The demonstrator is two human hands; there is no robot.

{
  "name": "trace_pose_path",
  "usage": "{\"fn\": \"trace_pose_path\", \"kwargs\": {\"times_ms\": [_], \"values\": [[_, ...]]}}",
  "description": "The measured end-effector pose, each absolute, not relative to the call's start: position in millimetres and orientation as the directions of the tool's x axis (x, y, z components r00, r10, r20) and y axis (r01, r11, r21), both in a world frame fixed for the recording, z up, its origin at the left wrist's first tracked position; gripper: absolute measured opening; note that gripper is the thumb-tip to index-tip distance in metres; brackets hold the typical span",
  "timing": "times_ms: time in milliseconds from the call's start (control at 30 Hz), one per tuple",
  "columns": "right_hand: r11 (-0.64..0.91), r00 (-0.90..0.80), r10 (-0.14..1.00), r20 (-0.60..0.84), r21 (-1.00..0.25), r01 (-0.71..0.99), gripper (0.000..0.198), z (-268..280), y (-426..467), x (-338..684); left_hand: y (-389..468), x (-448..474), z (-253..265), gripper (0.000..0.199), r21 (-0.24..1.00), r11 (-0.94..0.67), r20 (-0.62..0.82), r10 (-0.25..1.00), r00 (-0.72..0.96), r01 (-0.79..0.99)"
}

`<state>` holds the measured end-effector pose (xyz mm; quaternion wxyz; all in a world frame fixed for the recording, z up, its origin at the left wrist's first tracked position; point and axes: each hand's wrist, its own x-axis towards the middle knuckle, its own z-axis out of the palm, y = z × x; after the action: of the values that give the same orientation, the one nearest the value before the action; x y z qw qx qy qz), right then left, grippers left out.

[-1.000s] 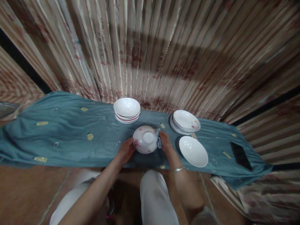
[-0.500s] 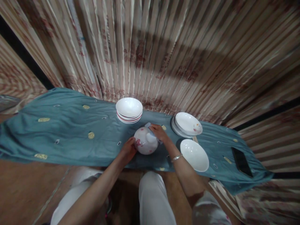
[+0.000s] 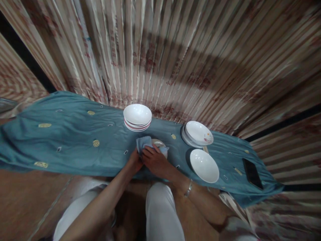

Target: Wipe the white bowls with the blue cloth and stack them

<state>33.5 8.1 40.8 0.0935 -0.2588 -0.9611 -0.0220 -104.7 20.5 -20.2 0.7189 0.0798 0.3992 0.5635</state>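
Note:
A light blue cloth (image 3: 143, 142) is bunched under the fingers of my right hand (image 3: 155, 163), which presses it against the left side of a white bowl (image 3: 157, 142). Most of that bowl is covered by my hand and the cloth; its far rim shows. My left hand (image 3: 135, 162) grips the bowl's left edge, its fingers partly hidden behind the cloth and my right hand. Both hands are close together over the front middle of the table.
Behind my hands stands a stack of white bowls (image 3: 137, 115), some with red bands. To the right are a stack of floral plates (image 3: 198, 133), a single white bowl (image 3: 204, 166) and a black phone (image 3: 252, 173). A teal cloth (image 3: 75, 144) covers the table; a pleated curtain (image 3: 160, 60) hangs behind.
My right hand and the cloth have swept from the bowl's right side across to its left. The bowl's printed outside, visible before, is now mostly hidden. My left hand has shifted slightly left.

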Motion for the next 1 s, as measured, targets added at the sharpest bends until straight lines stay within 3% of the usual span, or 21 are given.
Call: {"fn": "trace_pose_path", "kwargs": {"times_ms": [167, 267, 567, 733, 833, 1000], "values": [[0.824, -0.822, 0.558, 0.11, 0.04, 0.565, 0.021, 41.2, 29.8, 17.5, 21.2, -102.1, -5.7, 0.033, 0.432, 0.373, -0.569, 0.819, 0.073, -0.821], [0.767, -0.767, 0.641, 0.035, -0.008, 0.641, 0.023, 45.5, 51.2, 9.5, 20.0, -97.2, 5.7, 0.042, 0.391, 0.364, -0.567, 0.819, 0.09, -0.846], [0.491, -0.55, 0.834, 0.046, -0.517, 0.701, 0.031, 31.2, 103.8, 25.5, 19.3, -97.7, 1.2, 0.03, 0.446, 0.371, -0.555, 0.829, 0.073, -0.815], [0.141, -0.308, 0.951, -0.003, -0.884, 0.445, 0.028, 14.0, 117.4, 50.4, 20.2, -97.0, 1.8, 0.034, 0.465, 0.378, -0.595, 0.803, 0.034, -0.8], [0.023, -0.168, 0.985, -0.045, -0.925, 0.38, 0.025, 5.5, 109.9, 63.3, 20.5, -96.1, 2.5, 0.033, 0.481, 0.382, -0.593, 0.805, 0.029, -0.789], [0.003, 0.014, 1.0, 0.01, -0.918, 0.398, 0.034, -11.4, 76.5, 70.8, 22.3, -94.7, 0.1, 0.031, 0.506, 0.371, -0.563, 0.826, 0.027, -0.779]]}}
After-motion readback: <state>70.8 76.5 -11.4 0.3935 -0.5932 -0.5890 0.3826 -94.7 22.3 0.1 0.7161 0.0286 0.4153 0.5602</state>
